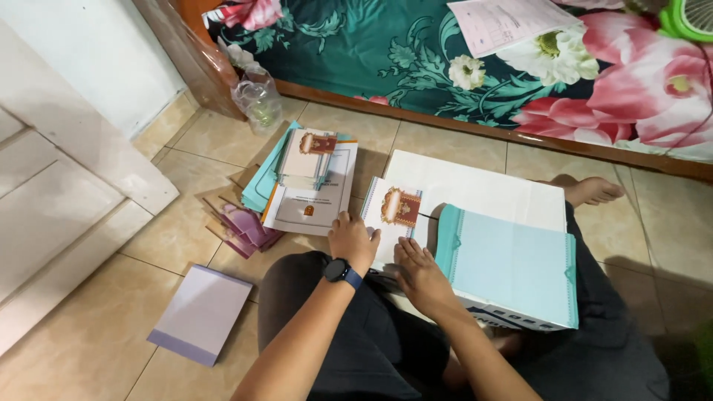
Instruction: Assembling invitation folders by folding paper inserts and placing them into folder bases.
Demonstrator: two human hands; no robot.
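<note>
Both hands pin the small white booklet (392, 215) flat beside the teal paper stack (512, 267). The left hand (352, 241) presses its near edge with curled fingers, holding nothing. The right hand (420, 273) seems spread flat, steadying it.

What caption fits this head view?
Seated on floor tiles, left hand and right hand press a white booklet.

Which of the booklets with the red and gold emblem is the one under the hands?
The single white booklet lying right in front of the knees, with the left hand resting on its lower edge. The other emblem booklets sit stacked on the pile farther left, untouched.
</note>
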